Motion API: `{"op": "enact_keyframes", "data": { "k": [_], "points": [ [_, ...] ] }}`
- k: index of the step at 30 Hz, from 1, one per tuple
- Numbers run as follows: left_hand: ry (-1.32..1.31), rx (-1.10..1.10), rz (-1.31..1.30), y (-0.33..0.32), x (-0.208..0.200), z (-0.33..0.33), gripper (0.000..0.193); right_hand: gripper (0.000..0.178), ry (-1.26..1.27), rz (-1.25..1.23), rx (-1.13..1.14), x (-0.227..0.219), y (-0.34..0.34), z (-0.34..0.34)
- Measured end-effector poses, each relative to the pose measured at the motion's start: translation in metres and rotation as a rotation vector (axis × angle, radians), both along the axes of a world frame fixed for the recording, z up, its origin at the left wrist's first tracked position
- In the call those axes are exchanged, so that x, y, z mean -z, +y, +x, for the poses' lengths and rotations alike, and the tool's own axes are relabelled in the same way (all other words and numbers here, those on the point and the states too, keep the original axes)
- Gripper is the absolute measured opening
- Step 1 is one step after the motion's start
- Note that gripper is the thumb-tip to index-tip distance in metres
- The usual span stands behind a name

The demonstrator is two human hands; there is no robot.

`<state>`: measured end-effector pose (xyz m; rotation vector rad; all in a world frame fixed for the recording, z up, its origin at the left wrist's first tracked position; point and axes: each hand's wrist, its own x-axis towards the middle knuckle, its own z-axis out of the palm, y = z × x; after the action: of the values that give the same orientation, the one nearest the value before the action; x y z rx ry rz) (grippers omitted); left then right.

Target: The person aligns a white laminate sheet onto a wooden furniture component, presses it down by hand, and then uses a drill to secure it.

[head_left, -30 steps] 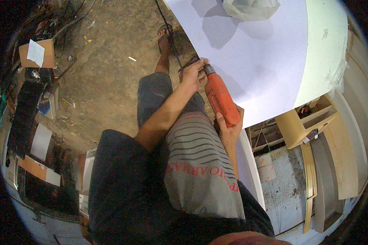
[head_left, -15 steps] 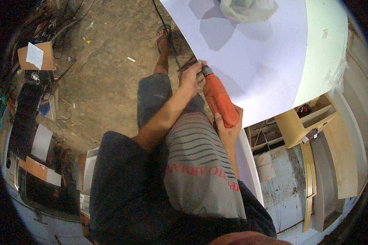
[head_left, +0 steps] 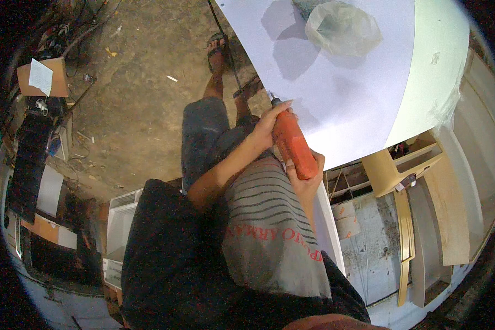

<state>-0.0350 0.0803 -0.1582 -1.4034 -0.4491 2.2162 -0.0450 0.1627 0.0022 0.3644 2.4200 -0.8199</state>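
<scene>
Since the earlier frame, the left hand (head_left: 266, 129) had moved back from the nose of the orange power tool (head_left: 295, 144) onto the front of its body, baring the dark collar (head_left: 276, 102) and the thin tip (head_left: 271, 95) beyond it, while the plastic bag (head_left: 344, 30) on the worktop (head_left: 363, 104) had come further into view. That left hand was curled snugly around the forward part of the tool, one digit laid across it just behind the collar; the right hand (head_left: 306, 184) cupped the rounded rear end, thumb on one flank and fingers on the other, and neither seemed to have hold of anything else. So the tool lay slantwise between the two hands, beyond the grey striped shirt (head_left: 275, 269), its tip close by the edge of the worktop, though whether it touched could not be told. A black cord (head_left: 231, 54) ran down past that edge, near a sandalled foot (head_left: 215, 48) on the floor (head_left: 137, 110). As far as one could judge, the step in hand was settling the grip on the tool with its nose left free, and the next move called for a steady two-handed hold, fingers clear of the tip
</scene>
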Motion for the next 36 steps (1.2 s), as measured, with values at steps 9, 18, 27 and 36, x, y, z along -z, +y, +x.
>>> {"op": "enact_keyframes", "data": {
  "k": [9,18,27,36],
  "points": [
    [0.026,-0.003,-0.079,-0.004,0.005,0.000,0.026,0.038,0.040,0.010,-0.016,0.003,-0.016,-0.004],
    [0.121,0.002,-0.112,-0.011,0.000,0.003,0.037,0.038,0.094,0.154,-0.270,-0.001,-0.023,-0.010],
    [0.280,0.553,-1.048,-0.083,-0.035,0.007,0.042,0.039,0.229,-0.166,0.258,-0.047,0.027,0.038],
    [1.332,0.939,-2.138,-0.088,-0.054,-0.229,0.023,0.039,0.465,-0.150,0.476,-0.090,0.020,0.051]
  ]
}}
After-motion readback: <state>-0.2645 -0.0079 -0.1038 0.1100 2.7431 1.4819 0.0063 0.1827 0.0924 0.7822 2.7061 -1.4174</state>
